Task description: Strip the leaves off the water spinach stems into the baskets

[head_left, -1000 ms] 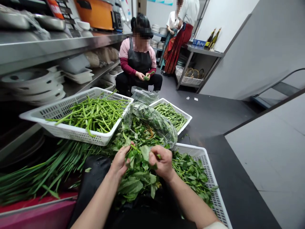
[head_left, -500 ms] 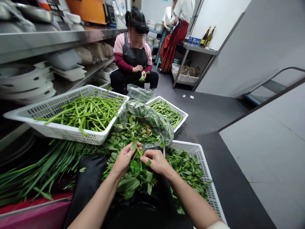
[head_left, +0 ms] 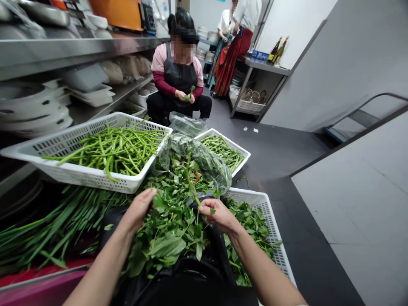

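Observation:
My right hand (head_left: pixel 219 215) pinches the lower end of a green leafy stem (head_left: pixel 192 187), which stands upright above the greens. To the left, my left hand (head_left: pixel 140 209) is closed at the fingertips, with a green leaf (head_left: pixel 158 200) at them. Between and below both hands lies a heap of loose leafy greens (head_left: pixel 168 242), partly over black plastic on my lap. Beside my right forearm, a white basket (head_left: pixel 276 227) holds more leafy greens. A clear plastic bag (head_left: pixel 207 159) of greens rests behind the heap.
A large white basket (head_left: pixel 127 185) of trimmed green stems is at left, above long green stalks (head_left: pixel 63 225). Another white basket (head_left: pixel 247 158) of stems sits farther back. A co-worker (head_left: pixel 181 68) sits opposite, holding greens. Steel shelves (head_left: pixel 79 51) line the left; a wall borders the right.
My left hand has moved left, away from the stem, with a leaf at its fingers. My right hand has shifted slightly right, keeping the stem. The co-worker's hands have come together around their greens.

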Demonstrator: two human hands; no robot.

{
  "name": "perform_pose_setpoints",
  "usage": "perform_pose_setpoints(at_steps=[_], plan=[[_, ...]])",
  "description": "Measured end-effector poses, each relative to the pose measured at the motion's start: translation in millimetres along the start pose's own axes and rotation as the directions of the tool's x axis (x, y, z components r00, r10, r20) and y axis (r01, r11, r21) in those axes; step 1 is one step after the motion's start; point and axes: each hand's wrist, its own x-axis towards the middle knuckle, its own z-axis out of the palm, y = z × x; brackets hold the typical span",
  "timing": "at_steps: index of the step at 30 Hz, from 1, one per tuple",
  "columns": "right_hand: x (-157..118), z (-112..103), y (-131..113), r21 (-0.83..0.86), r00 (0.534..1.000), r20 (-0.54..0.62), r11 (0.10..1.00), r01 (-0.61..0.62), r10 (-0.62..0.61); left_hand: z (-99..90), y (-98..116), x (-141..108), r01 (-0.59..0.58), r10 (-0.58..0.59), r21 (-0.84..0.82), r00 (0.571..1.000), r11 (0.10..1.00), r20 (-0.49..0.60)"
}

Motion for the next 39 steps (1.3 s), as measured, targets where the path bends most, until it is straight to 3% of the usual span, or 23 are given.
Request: perform_pose_setpoints(at_steps=[2, 4, 6, 7, 9, 11, 13, 14, 16, 18, 20, 23, 25, 27, 30, 32, 35, 37, 39], plan=[[2.3, 4.8, 1.8, -0.004, 1.0, -0.017, 1.0, 0.013, -0.014, 11.5, -1.3, -14.9, 0.035, -0.059, 0.113, 0.975, 0.993, 0.216], [4.3, 11.1, 2.7, -0.044, 0.999, -0.022, 0.998, 0.037, -0.038, 28.9, -5.1, -29.5, 0.009, -0.104, 0.226, 0.905, 0.974, 0.414], [4.0, 14.4, 2.3, -0.07, 0.999, -0.01, 0.997, 0.04, -0.041, 40.4, -8.8, -34.9, -0.078, -0.102, 0.314, 0.849, 0.946, 0.519], [2.9, 14.1, 1.7, -0.065, 1.0, 0.004, 0.998, 0.022, -0.022, 41.4, -9.8, -32.9, -0.12, -0.072, 0.326, 0.85, 0.938, 0.521], [-0.5, 10.2, 0.7, -0.013, 0.999, 0.039, 0.999, -0.037, 0.038, 33.3, -9.9, -21.5, -0.154, 0.029, 0.285, 0.916, 0.946, 0.4], [-3.5, 5.4, 0.4, 0.065, 0.993, 0.075, 0.994, -0.091, 0.086, 18.5, -8.4, -7.5, -0.129, 0.092, 0.237, 0.982, 0.963, 0.162], [-4.0, 4.6, 1.3, 0.13, 0.99, 0.1, 0.985, -0.112, 0.1, 8.3, -8.3, -0.8, -0.072, 0.072, 0.237, 0.997, 0.969, 0.01], [-3.2, 6.5, 2.2, 0.153, 0.989, 0.109, 0.982, -0.115, 0.099, 7.5, -9.6, -1.9, -0.046, 0.045, 0.239, 0.999, 0.97, 0.011], [-0.1, 14.6, 4.7, 0.177, 0.987, 0.128, 0.977, -0.12, 0.099, 15.6, -15.6, -11.3, -0.012, -0.018, 0.198, 0.989, 0.98, 0.146], [2.9, 25.6, 7.7, 0.186, 0.984, 0.147, 0.974, -0.126, 0.099, 32.1, -24.7, -24.2, 0.028, -0.057, 0.098, 0.95, 0.995, 0.307], [3.8, 35.2, 10.9, 0.195, 0.985, 0.147, 0.974, -0.116, 0.088, 49.0, -33.2, -32.8, 0.079, -0.068, -0.016, 0.93, 0.997, 0.36], [0.5, 41.6, 14.9, 0.153, 0.986, 0.156, 0.985, -0.084, 0.06, 62.1, -36.7, -31.2, 0.127, -0.079, -0.218, 0.973, 0.968, 0.216], [-3.2, 41.4, 16.3, 0.113, 0.983, 0.176, 0.99, -0.08, 0.059, 62.1, -30.9, -22.5, 0.091, -0.056, -0.373, 0.993, 0.923, 0.104], [-6.9, 40.0, 16.5, 0.113, 0.982, 0.179, 0.991, -0.076, 0.055, 58.2, -20.0, -10.5, 0.078, -0.058, -0.501, 0.997, 0.862, 0.055], [-13.6, 37.2, 16.9, 0.096, 0.98, 0.194, 0.993, -0.067, 0.048, 47.4, 1.1, 13.3, 0.152, -0.174, -0.619, 0.984, 0.77, 0.025], [-20.7, 34.1, 18.1, 0.062, 0.974, 0.217, 0.994, -0.085, 0.069, 35.4, 14.7, 32.7, 0.124, -0.208, -0.62, 0.976, 0.775, -0.065], [-34.0, 26.4, 20.1, 0.069, 0.961, 0.247, 0.987, -0.148, 0.127, 13.7, 25.3, 59.8, 0.046, -0.163, -0.521, 0.97, 0.853, -0.182], [-40.4, 20.5, 20.0, 0.096, 0.959, 0.245, 0.981, -0.17, 0.142, 4.1, 21.4, 68.8, 0.074, -0.171, -0.466, 0.97, 0.882, -0.17], [-41.9, 15.8, 18.8, 0.111, 0.972, 0.195, 0.981, -0.159, 0.135, 1.8, 9.7, 67.0, 0.131, -0.165, -0.302, 0.982, 0.944, -0.09]])
